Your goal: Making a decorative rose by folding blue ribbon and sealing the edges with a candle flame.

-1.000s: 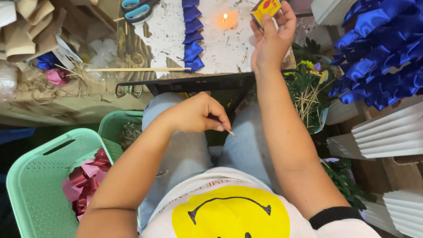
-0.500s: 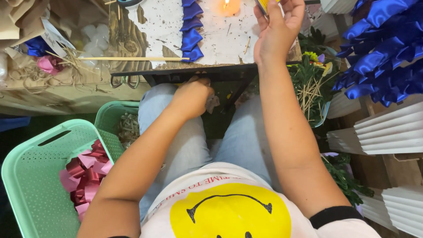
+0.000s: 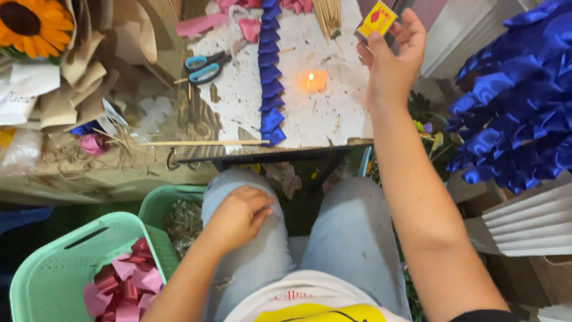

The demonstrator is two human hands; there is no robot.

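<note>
Head view shows the right hand [image 3: 393,59] raised over the far corner of the small table [image 3: 238,101], its fingertips pinching a small yellow box [image 3: 377,19] by its narrow edges. The box looks light and made of thin card, so it probably crushes easily; holding it at the edges seems the safe way. The left hand [image 3: 238,217] rests on the left knee with fingers loosely curled and holds nothing. On the table a candle [image 3: 314,80] burns beside a row of blue ribbon pieces [image 3: 271,71], with scissors [image 3: 205,67] and a thin stick [image 3: 202,142] near. The tabletop is rough and stained. A green basket [image 3: 53,280] with pink ribbon stands at the left, and blue ribbon flowers [image 3: 518,95] crowd the right.
</note>
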